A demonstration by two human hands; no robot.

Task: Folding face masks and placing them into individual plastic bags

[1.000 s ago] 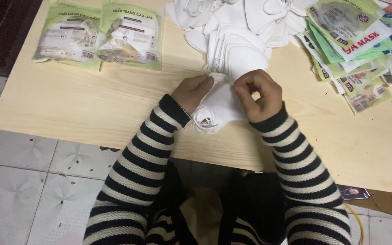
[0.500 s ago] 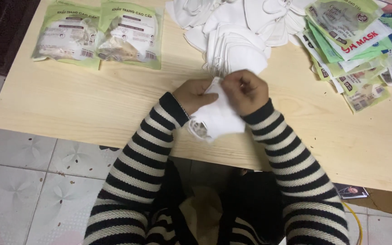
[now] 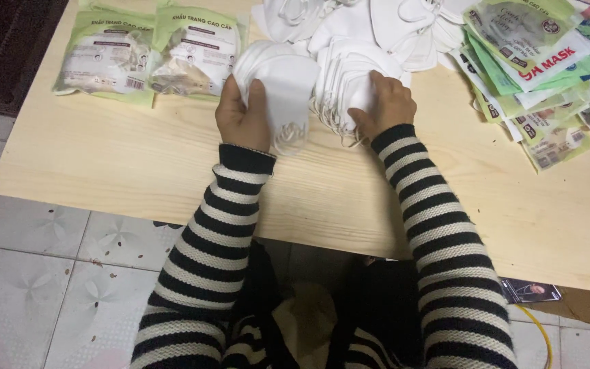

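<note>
We gripped a small stack of white masks (image 3: 278, 92) in the left hand (image 3: 244, 116), above the table (image 3: 138, 171). The right hand (image 3: 384, 102) pressed, fingers curled, on the loose mask pile (image 3: 349, 75). Two filled green packets (image 3: 148, 55) lay finished; many masks and empty pouches (image 3: 534, 75) remained.

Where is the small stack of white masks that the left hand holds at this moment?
In the head view, the stack of white masks is in the left hand, above the wooden table, between the two green packets and the mask pile.
</note>
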